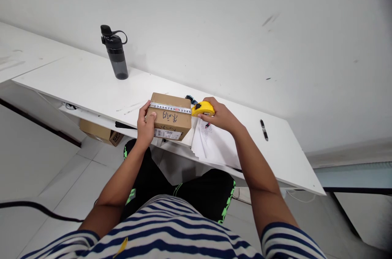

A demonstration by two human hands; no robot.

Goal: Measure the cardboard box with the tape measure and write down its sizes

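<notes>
A small brown cardboard box (183, 121) with handwriting on top and a white label on its near side is at the front of the white desk. Across its top lies the pulled-out blade (167, 107) of a yellow tape measure (206, 108). My left hand (146, 124) grips the box's left end, its fingertips by the blade's end and its thumb on the top. At the box's right edge, my right hand (219, 115) is closed around the tape measure's case. White paper sheets (211, 144) with a red-tipped pen (208, 125) lie under my right hand.
A dark water bottle (118, 61) stands at the back left of the desk (70, 75), near the wall. A black marker (263, 130) lies to the right. Another cardboard box (98, 131) is below the desk's left side. A dark patterned item (191, 99) sits behind the box.
</notes>
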